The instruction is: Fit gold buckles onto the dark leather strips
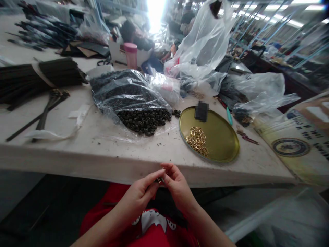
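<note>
In the head view, the 2 bare hands meet just off the near edge of the table (144, 161), above the person's lap. The left hand (142, 189) is closed, its thumb and fingers pinching a small piece (159, 179) that looks dark with a glint of metal; the fingers hide most of it. The right hand (178, 187) is also curled, its thumb and fingertips closed on the same piece from the other side. Ahead and to the right of the right hand, a round gold tray (222, 137) carries a heap of gold metal rings (197, 140) on its side nearer the hands, with a blurred-out dark block (201, 111) behind them. Straight ahead of the left hand, a pile of small black loops (145, 120) spills from a clear plastic bag (125, 91). Far to the left of the left hand lie a tied bundle of dark strips (41, 73) and, nearer, 2 loose strips (45, 115) with metal at their far ends. Beyond the tray from the right hand, red-handled pliers or snips (248, 138) rest beside its right rim, and a teal-handled tool (229, 116) lies farther off.
</note>
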`<state>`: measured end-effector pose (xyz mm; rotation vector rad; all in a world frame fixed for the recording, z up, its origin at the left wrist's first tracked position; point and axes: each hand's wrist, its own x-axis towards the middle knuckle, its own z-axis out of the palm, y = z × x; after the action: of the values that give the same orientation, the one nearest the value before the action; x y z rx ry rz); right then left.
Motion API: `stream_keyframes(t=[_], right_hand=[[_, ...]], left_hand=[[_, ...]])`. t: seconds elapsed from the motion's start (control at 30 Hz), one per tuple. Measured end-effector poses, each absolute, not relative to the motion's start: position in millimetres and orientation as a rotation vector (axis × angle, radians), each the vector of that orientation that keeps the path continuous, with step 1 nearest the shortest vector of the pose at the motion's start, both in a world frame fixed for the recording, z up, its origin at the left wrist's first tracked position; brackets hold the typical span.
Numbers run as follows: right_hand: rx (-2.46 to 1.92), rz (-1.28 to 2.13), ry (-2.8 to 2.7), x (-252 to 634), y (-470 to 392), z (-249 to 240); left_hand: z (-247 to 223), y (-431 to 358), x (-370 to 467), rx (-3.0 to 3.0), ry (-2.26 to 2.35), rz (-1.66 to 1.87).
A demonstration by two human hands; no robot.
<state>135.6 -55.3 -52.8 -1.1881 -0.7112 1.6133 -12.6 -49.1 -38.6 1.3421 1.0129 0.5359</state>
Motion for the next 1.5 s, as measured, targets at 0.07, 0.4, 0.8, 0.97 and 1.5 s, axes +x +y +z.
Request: stream_keyframes(t=[0.07, 0.4, 0.8, 0.97, 1.5], right_hand=[[-1.181, 1.627, -0.657, 133.4, -50.5, -55.5], [-1.195, 1.631, -0.861, 138.3, -19.7, -57.6], [-1.83, 0.513, -1.842, 166.0, 156.9, -63.8], [-1.79, 0.583, -1.808, 167.6, 147.6, -67.5], [-1.203, 1.415, -1.059, 151.0, 16.9, -28.8]], left_hand=[[-40.7, -44.1, -11.6, 1.323, 1.02, 0.562], [-53.9, -17.1, -9.8, 1.02, 0.982, 0.586], [-55.1, 25.9, -0.6, 0.869, 1.024, 0.528], [-51.0, 28.5, -2.0, 0.911, 1.07, 0.53], [-26.1, 12.0, 4.3, 1.427, 1.201, 0.68]])
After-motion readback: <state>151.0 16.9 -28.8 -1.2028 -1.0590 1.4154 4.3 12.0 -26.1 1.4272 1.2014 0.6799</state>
